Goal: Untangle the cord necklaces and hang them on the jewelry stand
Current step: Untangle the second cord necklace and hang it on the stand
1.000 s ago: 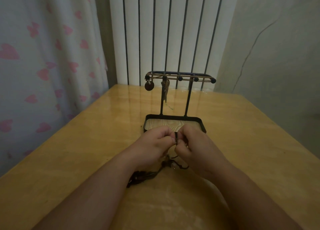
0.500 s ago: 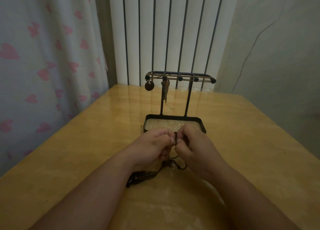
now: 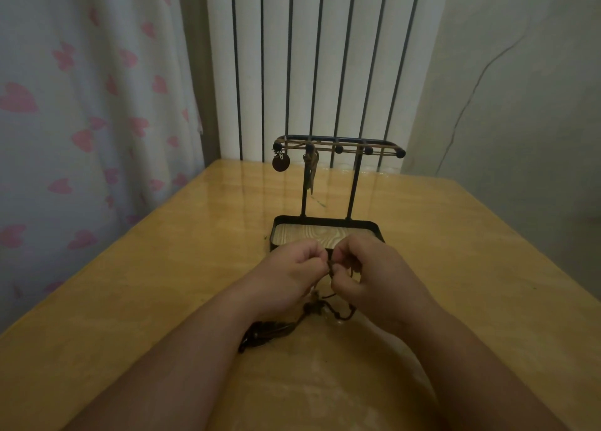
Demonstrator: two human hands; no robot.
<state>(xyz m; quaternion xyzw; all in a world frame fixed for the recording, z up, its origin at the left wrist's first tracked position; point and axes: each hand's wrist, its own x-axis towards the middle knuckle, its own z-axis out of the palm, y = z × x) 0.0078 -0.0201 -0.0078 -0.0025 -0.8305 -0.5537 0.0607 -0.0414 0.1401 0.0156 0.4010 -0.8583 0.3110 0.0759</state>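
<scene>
A glossy wooden table [image 3: 130, 300] fills the view, with a white radiator [image 3: 325, 56] and a heart-print curtain [image 3: 81, 105] behind it. Toward the back stands a black wire jewelry stand [image 3: 353, 183] with a wood-grain tray base. Just in front of that base, the left hand [image 3: 292, 268] and right hand [image 3: 370, 268] meet, fingers curled, both pinching a knot [image 3: 331, 264] of dark cord. The rest of the tangled cord necklaces [image 3: 279, 328] lies on the table beneath the left wrist. A small round pendant [image 3: 280, 163] already hangs from the stand's rail. Likely risk: drawing the hands apart could tighten the knot rather than free it, or drag the loose bundle along the table
</scene>
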